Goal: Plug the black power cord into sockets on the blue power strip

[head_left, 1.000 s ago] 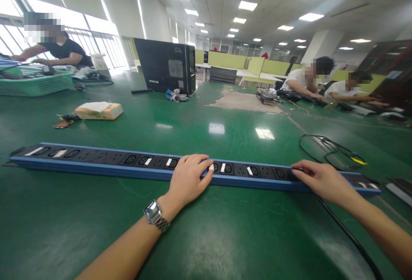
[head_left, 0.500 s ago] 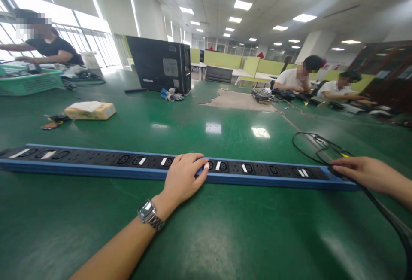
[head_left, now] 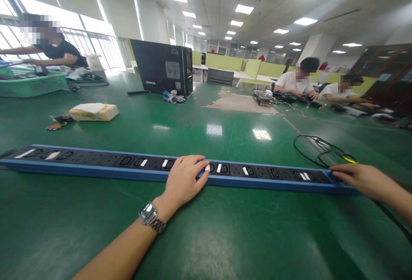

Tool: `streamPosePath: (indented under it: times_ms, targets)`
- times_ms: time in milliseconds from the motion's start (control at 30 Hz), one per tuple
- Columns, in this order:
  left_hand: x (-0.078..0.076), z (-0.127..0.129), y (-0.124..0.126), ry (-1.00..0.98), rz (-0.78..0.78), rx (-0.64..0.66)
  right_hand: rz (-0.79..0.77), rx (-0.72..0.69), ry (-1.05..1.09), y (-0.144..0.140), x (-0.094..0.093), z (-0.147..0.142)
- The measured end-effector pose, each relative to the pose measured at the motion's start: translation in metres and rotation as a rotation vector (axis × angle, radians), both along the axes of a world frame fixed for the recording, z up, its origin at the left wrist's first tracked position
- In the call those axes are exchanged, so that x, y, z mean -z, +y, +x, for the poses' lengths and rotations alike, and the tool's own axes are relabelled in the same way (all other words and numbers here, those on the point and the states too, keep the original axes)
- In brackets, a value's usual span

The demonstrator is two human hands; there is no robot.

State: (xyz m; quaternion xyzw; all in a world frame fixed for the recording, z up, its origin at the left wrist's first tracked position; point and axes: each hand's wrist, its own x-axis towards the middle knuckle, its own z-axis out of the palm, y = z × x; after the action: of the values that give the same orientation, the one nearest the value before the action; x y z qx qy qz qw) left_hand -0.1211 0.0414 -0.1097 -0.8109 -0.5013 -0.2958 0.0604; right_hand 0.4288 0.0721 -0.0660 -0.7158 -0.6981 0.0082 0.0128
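The power strip (head_left: 96, 166), long, blue-sided with a black socket face, lies flat across the green tabletop (head_left: 206, 237), running from the far left edge of the view to the right hand. Small white labels sit between some of its sockets. The left hand (head_left: 185, 181) rests palm down over the strip about at its middle, fingers (head_left: 201, 170) spread and curled lightly over the top and near edge; it presses on the strip rather than closing around it. A metal wristwatch (head_left: 150, 216) is on that wrist. The right hand (head_left: 362, 179) lies at the strip's right end, fingers stretched out flat and touching the end of the housing; whether it grips anything there cannot be told. A black cable (head_left: 391, 220) runs from that end under the right forearm toward the lower right, and a loose coil of black cable (head_left: 317, 149) with a bit of yellow lies on the tabletop just behind the right hand.

Farther back on the left are a flat yellowish box (head_left: 93, 111) and a green plastic basket (head_left: 32, 83), where another person's arm reaches over. A black computer case (head_left: 162, 67) stands upright near the middle, with a blue and white bundle (head_left: 174, 96) at its foot. Two more people sit at the far right, bent over small items on the tabletop.
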Motion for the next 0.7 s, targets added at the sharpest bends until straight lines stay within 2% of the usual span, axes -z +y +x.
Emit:
streamPosePath:
  times_ms: [200,267,400,500,600,700]
  targets:
    - [0.0,0.001,0.0,-0.011,0.018,-0.003,0.12,-0.009,0.046,-0.013,0.01,-0.002]
    - [0.0,0.001,0.0,-0.01,0.019,-0.004,0.15,0.0,0.05,-0.017,0.002,-0.005]
    - [0.0,0.001,0.0,-0.01,0.017,0.005,0.253,0.07,0.057,-0.016,-0.028,-0.017]
    - [0.0,0.0,0.0,-0.008,0.022,-0.001,0.164,-0.03,0.07,-0.014,-0.042,-0.032]
    - [0.0,0.0,0.001,-0.001,0.017,-0.003,0.08,-0.127,0.057,-0.011,-0.034,-0.042]
    - [0.001,0.0,0.001,-0.003,0.016,0.004,0.078,-0.098,0.05,-0.008,-0.019,-0.042]
